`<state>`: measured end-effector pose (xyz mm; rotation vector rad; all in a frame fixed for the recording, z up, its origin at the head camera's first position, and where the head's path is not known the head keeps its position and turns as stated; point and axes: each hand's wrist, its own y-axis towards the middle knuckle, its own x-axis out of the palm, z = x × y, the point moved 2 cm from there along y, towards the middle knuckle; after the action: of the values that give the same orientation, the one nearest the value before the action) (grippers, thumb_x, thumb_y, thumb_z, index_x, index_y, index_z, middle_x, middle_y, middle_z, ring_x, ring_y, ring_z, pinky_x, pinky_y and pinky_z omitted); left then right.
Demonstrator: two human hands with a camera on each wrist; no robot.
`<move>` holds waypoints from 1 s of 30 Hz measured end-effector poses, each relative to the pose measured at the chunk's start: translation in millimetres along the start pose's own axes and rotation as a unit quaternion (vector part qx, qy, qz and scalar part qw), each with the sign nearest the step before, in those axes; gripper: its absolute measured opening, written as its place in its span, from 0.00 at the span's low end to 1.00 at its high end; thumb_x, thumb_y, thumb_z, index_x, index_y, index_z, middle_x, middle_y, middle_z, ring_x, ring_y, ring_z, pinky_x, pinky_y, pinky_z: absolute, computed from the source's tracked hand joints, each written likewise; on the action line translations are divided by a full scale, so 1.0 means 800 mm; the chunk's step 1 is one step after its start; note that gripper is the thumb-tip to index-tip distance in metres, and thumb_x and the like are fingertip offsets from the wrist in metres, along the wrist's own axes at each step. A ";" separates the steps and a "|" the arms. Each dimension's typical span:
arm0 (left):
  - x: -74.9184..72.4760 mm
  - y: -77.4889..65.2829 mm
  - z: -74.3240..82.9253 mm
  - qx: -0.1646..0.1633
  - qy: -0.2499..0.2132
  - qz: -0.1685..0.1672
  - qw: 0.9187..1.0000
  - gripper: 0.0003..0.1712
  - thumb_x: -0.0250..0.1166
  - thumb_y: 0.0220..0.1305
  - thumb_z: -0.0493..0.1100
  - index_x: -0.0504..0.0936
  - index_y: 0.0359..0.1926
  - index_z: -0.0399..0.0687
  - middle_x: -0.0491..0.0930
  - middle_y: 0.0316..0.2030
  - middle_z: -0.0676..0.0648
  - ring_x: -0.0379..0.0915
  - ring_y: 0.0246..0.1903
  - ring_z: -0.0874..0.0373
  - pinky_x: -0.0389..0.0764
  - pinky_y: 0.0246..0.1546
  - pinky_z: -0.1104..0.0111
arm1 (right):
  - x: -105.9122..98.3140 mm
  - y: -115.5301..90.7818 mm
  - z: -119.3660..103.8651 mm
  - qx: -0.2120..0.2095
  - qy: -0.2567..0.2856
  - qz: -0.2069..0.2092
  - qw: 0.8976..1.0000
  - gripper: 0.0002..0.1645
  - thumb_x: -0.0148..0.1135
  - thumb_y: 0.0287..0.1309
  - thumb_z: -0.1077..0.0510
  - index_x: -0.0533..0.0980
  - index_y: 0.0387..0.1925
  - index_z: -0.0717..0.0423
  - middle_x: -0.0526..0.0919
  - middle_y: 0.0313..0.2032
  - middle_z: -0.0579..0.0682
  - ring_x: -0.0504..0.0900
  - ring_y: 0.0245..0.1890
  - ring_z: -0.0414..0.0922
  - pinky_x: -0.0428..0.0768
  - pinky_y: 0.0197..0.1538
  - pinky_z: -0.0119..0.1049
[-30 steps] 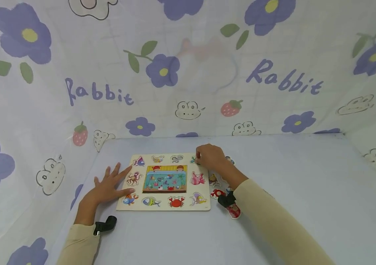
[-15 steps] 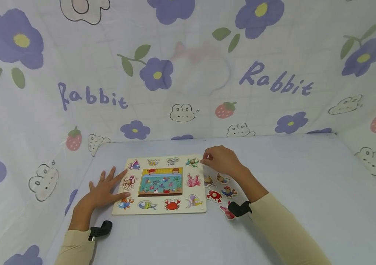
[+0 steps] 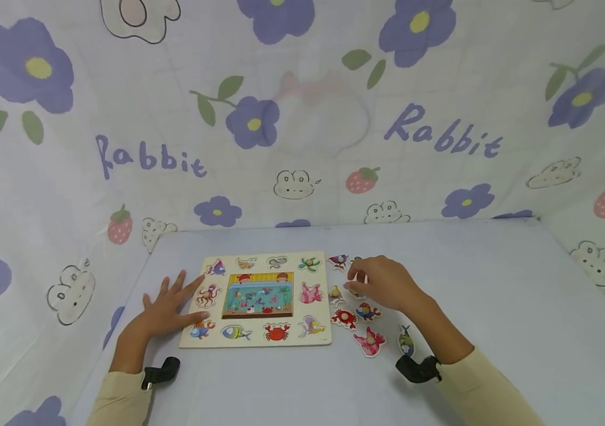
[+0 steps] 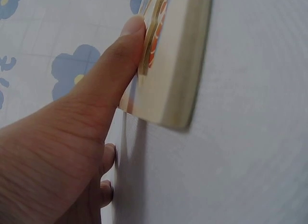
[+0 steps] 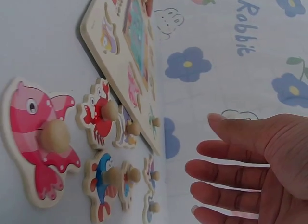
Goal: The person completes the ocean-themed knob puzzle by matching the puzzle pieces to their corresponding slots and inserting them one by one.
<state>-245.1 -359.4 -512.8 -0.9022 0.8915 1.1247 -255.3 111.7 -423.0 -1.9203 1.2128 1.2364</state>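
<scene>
A cream wooden puzzle board [image 3: 308,309] with sea-animal shapes around an aquarium picture lies on the table. My left hand [image 3: 161,313] rests at its left edge, fingers spread, thumb on the board [image 4: 166,98]. A green turtle piece [image 3: 310,264] with a knob sits in the board's far right corner. My right hand [image 3: 388,283] hovers over loose knobbed pieces right of the board. Its fingers are loosely bent and hold nothing in the right wrist view. Among these are a red crab piece [image 5: 98,115], a pink fish piece [image 5: 29,137] and a blue-and-orange piece [image 3: 368,311].
A green fish piece [image 3: 406,342] lies near the right wrist, and a purple fish piece [image 3: 338,261] is by the board's far right corner. Another piece is partly hidden behind the right hand. A white printed curtain [image 3: 302,136] surrounds the table [image 3: 260,384].
My right hand has left the turtle at the board's corner and moved right and nearer, over the loose pieces. The left hand stays at the board's edge.
</scene>
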 end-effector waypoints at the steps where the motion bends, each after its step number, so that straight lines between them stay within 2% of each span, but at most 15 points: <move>1: 0.000 0.000 0.000 0.001 0.001 0.001 1.000 0.57 0.66 0.58 0.73 0.54 0.80 0.60 0.38 0.79 0.31 0.25 0.74 0.23 0.25 0.59 0.20 | 0.000 -0.004 0.001 0.000 0.001 -0.003 1.000 0.07 0.72 0.62 0.50 0.84 0.38 0.48 0.81 0.28 0.41 0.75 0.28 0.41 0.76 0.30 0.35; 8: -0.004 -0.001 0.003 -0.004 0.002 0.000 1.000 0.57 0.66 0.58 0.73 0.53 0.80 0.60 0.38 0.79 0.32 0.24 0.75 0.23 0.25 0.60 0.21 | 0.001 -0.028 0.005 -0.021 0.038 -0.042 0.998 0.03 0.74 0.59 0.56 0.85 0.32 0.47 0.81 0.25 0.39 0.75 0.23 0.39 0.76 0.27 0.35; 12: -0.004 -0.002 0.004 -0.007 0.002 -0.003 1.000 0.57 0.66 0.58 0.73 0.53 0.80 0.60 0.38 0.79 0.32 0.24 0.75 0.24 0.26 0.60 0.21 | 0.003 -0.035 0.011 -0.039 0.041 -0.080 0.995 0.05 0.76 0.56 0.58 0.85 0.31 0.47 0.80 0.24 0.37 0.74 0.26 0.39 0.76 0.29 0.34; 18: -0.002 -0.002 0.003 -0.002 0.000 -0.004 1.000 0.56 0.66 0.58 0.73 0.54 0.80 0.59 0.38 0.79 0.31 0.24 0.75 0.23 0.26 0.59 0.21 | 0.011 -0.041 0.018 -0.080 0.079 -0.164 0.980 0.09 0.77 0.53 0.62 0.86 0.32 0.46 0.81 0.26 0.38 0.76 0.31 0.41 0.78 0.33 0.33; 21: -0.003 0.001 0.006 -0.001 0.001 -0.004 1.000 0.57 0.65 0.58 0.74 0.53 0.80 0.59 0.37 0.79 0.31 0.24 0.74 0.23 0.26 0.59 0.21 | 0.013 -0.043 0.021 -0.086 0.091 -0.193 0.973 0.09 0.78 0.52 0.63 0.85 0.32 0.46 0.82 0.26 0.39 0.77 0.30 0.41 0.79 0.33 0.33; 30: 0.000 0.002 0.001 0.000 0.011 -0.009 1.000 0.58 0.64 0.58 0.75 0.52 0.81 0.60 0.37 0.79 0.31 0.25 0.74 0.22 0.26 0.58 0.19 | 0.023 -0.043 0.024 -0.082 0.074 -0.212 0.971 0.12 0.78 0.50 0.63 0.85 0.28 0.43 0.80 0.24 0.40 0.76 0.28 0.39 0.77 0.32 0.33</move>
<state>-246.5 -358.7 -512.4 -0.9225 0.9002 1.1020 -229.2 135.3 -448.3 -2.2766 0.7242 1.0009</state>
